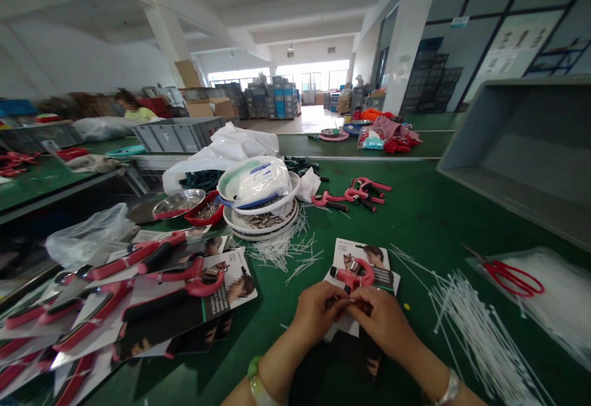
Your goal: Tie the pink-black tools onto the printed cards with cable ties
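Note:
A pink-and-black hand tool (364, 274) lies on a printed card (388, 278) on the green table, close in front of me. Over the tool's lower part, my left hand (317, 312) and my right hand (383, 318) meet with bent fingers and fingertips pinched together. What lies between the fingertips is too small to make out. Both hands cover much of the tool's handles and the card's middle.
Carded pink tools (198, 289) are piled at the left. White cable ties (480, 326) and red-handled scissors (514, 278) lie at the right. Stacked bowls (261, 227), loose pink tools (353, 195) and a grey bin (530, 147) stand farther back. A person sits far left.

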A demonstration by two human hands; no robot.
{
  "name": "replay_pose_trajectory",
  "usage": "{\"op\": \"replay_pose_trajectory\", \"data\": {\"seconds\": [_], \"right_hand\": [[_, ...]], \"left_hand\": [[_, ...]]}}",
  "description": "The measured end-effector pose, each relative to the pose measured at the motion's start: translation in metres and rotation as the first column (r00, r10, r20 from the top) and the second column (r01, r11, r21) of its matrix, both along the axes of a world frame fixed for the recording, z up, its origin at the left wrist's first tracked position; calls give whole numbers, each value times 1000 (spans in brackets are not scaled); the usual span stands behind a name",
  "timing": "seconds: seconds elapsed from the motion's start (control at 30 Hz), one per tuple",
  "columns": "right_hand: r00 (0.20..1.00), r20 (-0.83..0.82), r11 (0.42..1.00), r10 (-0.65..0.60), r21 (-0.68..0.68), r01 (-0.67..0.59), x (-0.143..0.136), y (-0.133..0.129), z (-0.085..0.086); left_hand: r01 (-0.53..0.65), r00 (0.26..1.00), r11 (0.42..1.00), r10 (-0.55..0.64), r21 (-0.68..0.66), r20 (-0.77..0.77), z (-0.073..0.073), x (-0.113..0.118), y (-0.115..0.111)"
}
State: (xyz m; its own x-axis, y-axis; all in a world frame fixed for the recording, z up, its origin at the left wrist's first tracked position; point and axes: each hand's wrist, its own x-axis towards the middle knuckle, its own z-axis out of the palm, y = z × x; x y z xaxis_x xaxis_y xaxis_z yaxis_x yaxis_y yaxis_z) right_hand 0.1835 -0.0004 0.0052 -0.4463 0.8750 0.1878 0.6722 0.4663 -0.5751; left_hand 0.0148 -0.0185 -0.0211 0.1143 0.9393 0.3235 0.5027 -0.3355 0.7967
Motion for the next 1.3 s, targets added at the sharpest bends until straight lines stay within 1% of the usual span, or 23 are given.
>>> {"op": "replay_pose_trajectory", "data": {"seconds": [0.03, 0.1, 0.17, 0.23, 0.3, 0.33, 0.4, 0.43, 0.5, 0.57, 0.6, 0.67, 0.73, 0.8, 0.87, 0.93, 0.97, 1.03, 1.07, 1.13, 1.2, 1.27, 1.3], "right_hand": [[1000, -24, 1000, 14, 20, -14, 3, -1, -2], [996, -46, 991, 73, 112, -68, 9, -3, -6], [991, -7, 960, 135, 248, -129, 13, -4, -9], [986, 67, 918, 155, 360, -169, 15, -4, -9], [981, 107, 886, 163, 422, -193, 14, -4, -9], [980, 100, 876, 170, 440, -196, 14, -5, -9], [985, 34, 872, 169, 460, -166, 15, -8, -10], [989, -14, 877, 150, 464, -127, 17, -10, -11], [992, -113, 881, 64, 473, -3, 24, -14, -15], [983, -181, 878, -22, 467, 105, 31, -17, -19], [981, -188, 888, -46, 443, 126, 33, -18, -20], [986, -155, 939, -57, 328, 106, 33, -18, -18], [994, -93, 984, -53, 163, 68, 26, -15, -8], [998, 14, 998, -58, 32, 58, 15, -10, 6], [985, 168, 999, -31, -34, 37, 4, -4, 19], [960, 278, 999, 21, -51, -7, -4, 2, 26], [955, 293, 998, 47, -45, -35, -7, 4, 27], [959, 267, 996, 89, -26, -85, -11, 4, 23], [964, 249, 996, 92, -16, -91, -12, 3, 20], [967, 243, 997, 72, 9, -76, -14, -1, 12], [961, 277, 999, 6, 40, -18, -15, -5, 5], [938, 338, 997, -75, 54, 60, -14, -5, 3], [923, 369, 994, -108, 55, 94, -14, -4, 3]], "left_hand": [[1, 1000, 1000, -1, 4, -16, -1, 1, 0], [27, 999, 999, -26, 30, -38, -1, 1, 1], [62, 997, 996, -58, 63, -59, -1, 3, 0], [76, 995, 994, -70, 76, -78, 1, 5, -2], [58, 994, 996, -52, 66, -96, 4, 7, -4], [47, 993, 998, -41, 52, -114, 6, 8, -5], [32, 986, 999, -30, 8, -166, 10, 6, -6], [17, 981, 1000, -21, -21, -192, 12, 4, -5], [-49, 976, 997, 34, -64, -216, 14, -2, -2], [-126, 975, 988, 107, -86, -197, 13, -8, 2], [-143, 976, 985, 125, -92, -177, 11, -10, 4], [-122, 985, 988, 109, -93, -137, 8, -11, 6], [-93, 990, 993, 84, -74, -115, 5, -8, 5], [-88, 991, 996, 83, -36, -107, 3, -5, 4], [-83, 992, 997, 82, -6, -97, 1, -4, 2], [-78, 995, 997, 79, 5, -67, 0, -4, 1], [-81, 996, 997, 81, 1, -47, -1, -5, 2], [-110, 994, 994, 110, -19, -20, -3, -6, 2], [-132, 991, 990, 132, -37, -16, -4, -6, 3], [-180, 984, 980, 179, -87, -22, -5, -5, 4], [-208, 978, 969, 206, -136, -28, -3, -4, 4], [-182, 983, 971, 178, -153, -38, 0, -5, 3], [-142, 989, 979, 136, -144, -51, 2, -6, 3]]}}
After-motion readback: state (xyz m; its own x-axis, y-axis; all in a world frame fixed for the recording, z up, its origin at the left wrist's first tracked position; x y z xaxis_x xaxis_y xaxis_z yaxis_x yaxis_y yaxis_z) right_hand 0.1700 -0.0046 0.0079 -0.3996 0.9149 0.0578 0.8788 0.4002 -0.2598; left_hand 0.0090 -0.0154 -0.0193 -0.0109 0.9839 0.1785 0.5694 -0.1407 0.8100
